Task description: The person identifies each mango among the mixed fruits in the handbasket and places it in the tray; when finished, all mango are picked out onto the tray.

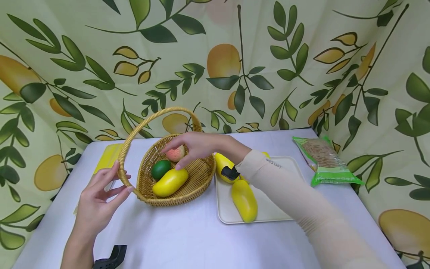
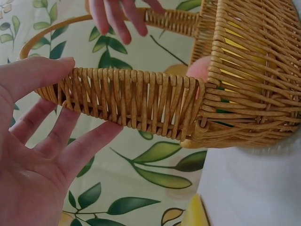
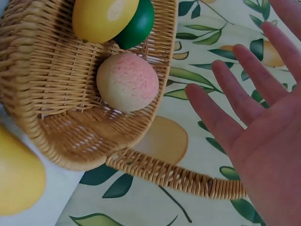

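Note:
A wicker basket (image 1: 198,186) stands left of centre on the table, its arched handle (image 1: 134,130) upright. Inside lie a yellow mango (image 1: 170,183), a dark green fruit (image 1: 160,169) and a pink peach (image 3: 127,82). My left hand (image 1: 97,201) holds the left side of the handle, thumb on one edge and fingers on the other, as the left wrist view shows. Over the basket, my right hand (image 1: 198,145) hovers with fingers spread and nothing held. In the right wrist view its palm (image 3: 273,141) is beside the peach, apart from it.
Right of the basket, a white tray (image 1: 275,213) bears yellow mangoes (image 1: 244,201), partly hidden by the right forearm. A green-edged bread package (image 1: 319,157) lies at the table's right. Behind the left hand is a flat yellow item (image 1: 109,157). Leaf-patterned cloth hangs around the table.

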Tool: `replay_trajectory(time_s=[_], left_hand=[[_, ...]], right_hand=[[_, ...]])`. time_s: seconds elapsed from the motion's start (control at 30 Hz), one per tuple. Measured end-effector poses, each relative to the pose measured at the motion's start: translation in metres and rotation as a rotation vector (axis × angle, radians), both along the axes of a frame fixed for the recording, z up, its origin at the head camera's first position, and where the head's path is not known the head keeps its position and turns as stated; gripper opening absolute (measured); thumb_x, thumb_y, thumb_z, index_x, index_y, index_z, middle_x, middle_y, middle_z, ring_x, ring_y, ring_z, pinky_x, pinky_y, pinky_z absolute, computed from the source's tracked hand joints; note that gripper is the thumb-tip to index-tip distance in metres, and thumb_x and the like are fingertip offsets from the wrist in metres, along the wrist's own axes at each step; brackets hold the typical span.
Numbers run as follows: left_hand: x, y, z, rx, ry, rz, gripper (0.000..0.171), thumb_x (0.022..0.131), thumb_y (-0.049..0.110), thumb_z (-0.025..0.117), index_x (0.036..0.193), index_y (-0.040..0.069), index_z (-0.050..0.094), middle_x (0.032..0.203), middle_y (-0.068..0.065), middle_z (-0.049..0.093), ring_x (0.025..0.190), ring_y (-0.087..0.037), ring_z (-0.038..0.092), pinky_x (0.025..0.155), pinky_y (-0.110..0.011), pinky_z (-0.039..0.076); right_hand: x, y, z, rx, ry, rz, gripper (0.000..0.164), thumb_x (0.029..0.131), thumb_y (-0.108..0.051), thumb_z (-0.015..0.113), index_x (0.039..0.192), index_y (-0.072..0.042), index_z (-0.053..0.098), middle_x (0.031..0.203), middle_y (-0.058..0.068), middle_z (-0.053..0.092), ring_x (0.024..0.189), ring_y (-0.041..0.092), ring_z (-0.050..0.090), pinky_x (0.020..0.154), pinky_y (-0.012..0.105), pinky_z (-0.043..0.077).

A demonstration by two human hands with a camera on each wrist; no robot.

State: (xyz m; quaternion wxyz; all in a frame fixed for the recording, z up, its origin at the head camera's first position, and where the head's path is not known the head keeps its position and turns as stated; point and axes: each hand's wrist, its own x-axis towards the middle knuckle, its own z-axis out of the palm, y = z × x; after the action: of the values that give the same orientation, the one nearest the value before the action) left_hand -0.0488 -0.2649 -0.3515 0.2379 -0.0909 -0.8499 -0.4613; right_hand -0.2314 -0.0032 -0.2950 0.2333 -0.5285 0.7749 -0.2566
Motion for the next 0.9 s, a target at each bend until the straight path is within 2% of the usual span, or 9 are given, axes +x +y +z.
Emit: replay_trajectory(time_s=[0.27, 0.43, 0.57, 0.73, 0.9], left_hand=[[-0.001, -0.001, -0.001, -0.013, -0.004, 0.0, 0.086, 0.074, -0.026, 0.073, 0.149, 0.009, 0.051, 0.113, 0.018, 0.06, 0.107, 0.005, 0.063, 0.078, -0.007, 0.057], [-0.001, -0.001, 0.0, -0.012, -0.008, 0.003, 0.087, 0.073, -0.026, 0.074, 0.15, 0.009, 0.05, 0.113, 0.017, 0.06, 0.107, 0.005, 0.063, 0.078, -0.007, 0.057], [-0.001, -0.001, -0.001, -0.006, -0.013, 0.008, 0.089, 0.073, -0.027, 0.074, 0.15, 0.009, 0.05, 0.114, 0.017, 0.06, 0.106, 0.004, 0.064, 0.078, -0.007, 0.057], [-0.001, -0.002, -0.001, -0.013, -0.015, 0.004, 0.088, 0.074, -0.026, 0.073, 0.15, 0.01, 0.049, 0.114, 0.017, 0.059, 0.106, 0.004, 0.063, 0.079, -0.007, 0.057], [-0.001, -0.002, -0.001, -0.027, -0.017, 0.004, 0.087, 0.075, -0.024, 0.074, 0.151, 0.011, 0.049, 0.114, 0.019, 0.059, 0.107, 0.006, 0.062, 0.079, -0.006, 0.057]], right_hand=[[-0.007, -0.021, 0.001, 0.064, -0.066, 0.014, 0.058, 0.09, -0.028, 0.079, 0.144, -0.024, 0.059, 0.152, -0.006, 0.055, 0.147, 0.015, 0.043, 0.126, 0.045, 0.037], [-0.014, -0.033, 0.002, 0.063, -0.108, -0.01, 0.054, 0.091, -0.034, 0.078, 0.142, -0.026, 0.061, 0.15, -0.009, 0.058, 0.144, 0.019, 0.048, 0.124, 0.041, 0.039], [-0.018, -0.042, 0.003, 0.073, -0.145, -0.031, 0.054, 0.09, -0.033, 0.078, 0.141, -0.025, 0.062, 0.149, -0.006, 0.059, 0.144, 0.023, 0.049, 0.122, 0.038, 0.041], [-0.019, -0.05, -0.005, 0.125, -0.22, -0.044, 0.06, 0.09, -0.028, 0.079, 0.145, -0.019, 0.059, 0.154, -0.001, 0.054, 0.146, 0.028, 0.048, 0.121, 0.039, 0.043], [-0.018, -0.055, -0.015, 0.197, -0.245, -0.066, 0.06, 0.089, -0.03, 0.08, 0.144, -0.023, 0.059, 0.155, -0.001, 0.053, 0.144, 0.027, 0.049, 0.119, 0.037, 0.045]])
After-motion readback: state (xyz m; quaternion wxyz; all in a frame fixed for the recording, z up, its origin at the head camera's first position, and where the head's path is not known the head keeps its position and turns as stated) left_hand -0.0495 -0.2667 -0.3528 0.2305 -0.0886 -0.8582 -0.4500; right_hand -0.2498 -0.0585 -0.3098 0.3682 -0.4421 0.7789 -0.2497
